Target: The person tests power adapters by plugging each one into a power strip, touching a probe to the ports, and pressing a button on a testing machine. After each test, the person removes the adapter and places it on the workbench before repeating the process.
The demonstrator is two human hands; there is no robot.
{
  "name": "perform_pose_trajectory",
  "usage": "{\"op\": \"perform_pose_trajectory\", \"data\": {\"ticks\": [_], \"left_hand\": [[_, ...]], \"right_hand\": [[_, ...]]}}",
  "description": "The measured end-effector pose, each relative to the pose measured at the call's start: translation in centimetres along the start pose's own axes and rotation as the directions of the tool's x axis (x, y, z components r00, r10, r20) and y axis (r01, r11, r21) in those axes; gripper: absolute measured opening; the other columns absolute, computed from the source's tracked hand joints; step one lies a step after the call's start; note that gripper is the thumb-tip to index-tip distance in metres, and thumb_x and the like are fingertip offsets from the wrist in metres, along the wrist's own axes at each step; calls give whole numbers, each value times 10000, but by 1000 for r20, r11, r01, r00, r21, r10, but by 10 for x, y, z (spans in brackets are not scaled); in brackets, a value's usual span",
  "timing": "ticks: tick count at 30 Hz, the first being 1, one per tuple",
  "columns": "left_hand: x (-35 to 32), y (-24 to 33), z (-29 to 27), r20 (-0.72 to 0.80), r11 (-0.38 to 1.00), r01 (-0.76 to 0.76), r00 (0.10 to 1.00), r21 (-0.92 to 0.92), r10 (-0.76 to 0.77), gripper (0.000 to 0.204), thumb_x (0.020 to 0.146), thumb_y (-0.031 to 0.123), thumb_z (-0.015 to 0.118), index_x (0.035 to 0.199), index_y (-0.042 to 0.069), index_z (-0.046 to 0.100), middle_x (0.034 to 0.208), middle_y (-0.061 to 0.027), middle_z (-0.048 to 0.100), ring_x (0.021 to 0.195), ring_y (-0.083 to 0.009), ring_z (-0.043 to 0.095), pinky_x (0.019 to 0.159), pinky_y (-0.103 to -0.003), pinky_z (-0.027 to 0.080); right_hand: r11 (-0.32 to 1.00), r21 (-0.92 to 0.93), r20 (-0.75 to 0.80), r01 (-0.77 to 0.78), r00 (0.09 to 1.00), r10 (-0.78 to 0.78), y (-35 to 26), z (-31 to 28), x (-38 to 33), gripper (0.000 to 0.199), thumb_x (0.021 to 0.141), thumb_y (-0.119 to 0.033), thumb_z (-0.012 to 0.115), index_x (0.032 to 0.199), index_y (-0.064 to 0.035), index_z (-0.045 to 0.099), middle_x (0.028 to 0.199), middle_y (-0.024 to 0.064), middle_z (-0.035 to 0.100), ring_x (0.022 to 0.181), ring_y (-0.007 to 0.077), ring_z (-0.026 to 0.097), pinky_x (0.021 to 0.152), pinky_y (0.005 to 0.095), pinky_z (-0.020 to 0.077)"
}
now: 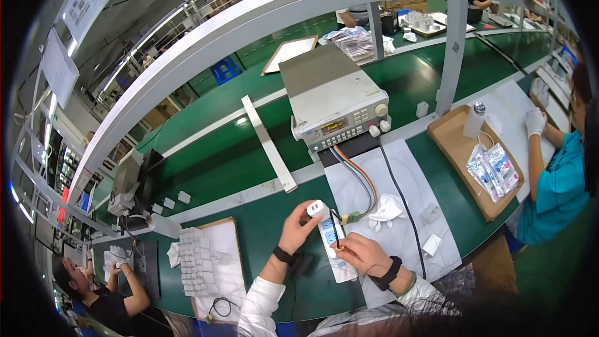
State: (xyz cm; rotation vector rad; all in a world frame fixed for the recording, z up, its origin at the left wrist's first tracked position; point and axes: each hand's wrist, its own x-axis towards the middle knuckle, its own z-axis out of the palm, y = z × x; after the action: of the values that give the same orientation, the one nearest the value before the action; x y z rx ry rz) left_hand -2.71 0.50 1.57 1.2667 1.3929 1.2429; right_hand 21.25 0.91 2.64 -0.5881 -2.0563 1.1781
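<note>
My left hand point(298, 229) is closed around a small white charger point(316, 208) with two dark ports in its face. The charger is over the upper end of a white power strip point(328, 234) with blue socket faces. Over the strip's lower part, my right hand point(363, 253) pinches the end of a short black cable point(334, 227); its tip is mostly hidden by my fingers. The cable runs up toward a small green connector point(353, 217), which joins several coloured wires point(368, 182). These lead to a grey bench instrument point(337, 100) with a lit display.
A white tissue point(387, 210) and a white adapter point(432, 244) lie on the white sheet to the right. A tray point(234, 256) of several white chargers is at left. A cardboard tray point(493, 209) holds a bottle and packets. Co-workers sit on both sides.
</note>
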Motion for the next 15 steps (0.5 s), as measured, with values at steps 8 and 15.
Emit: {"op": "perform_pose_trajectory", "data": {"ticks": [8,15], "left_hand": [[-4,15,22,110,807,-221,975,548,192,420,811,83,705,1213,59,586,1142,-92,616,1024,-220,599,854,-314,483],[-28,12,18,-10,707,-384,875,594,483,437,795,82,708,1214,61,584,1129,-118,609,1026,-259,595,903,-325,460]], "right_hand": [[999,-23,-12,23,1000,-23,4,-4,-2,236,888,-208,655,1065,-55,623,871,78,573,724,225,621,626,305,492],[1000,11,1,26,1000,-26,-4,-1,4,234,877,-185,669,1061,-48,622,885,88,568,729,226,612,622,312,487]]}}
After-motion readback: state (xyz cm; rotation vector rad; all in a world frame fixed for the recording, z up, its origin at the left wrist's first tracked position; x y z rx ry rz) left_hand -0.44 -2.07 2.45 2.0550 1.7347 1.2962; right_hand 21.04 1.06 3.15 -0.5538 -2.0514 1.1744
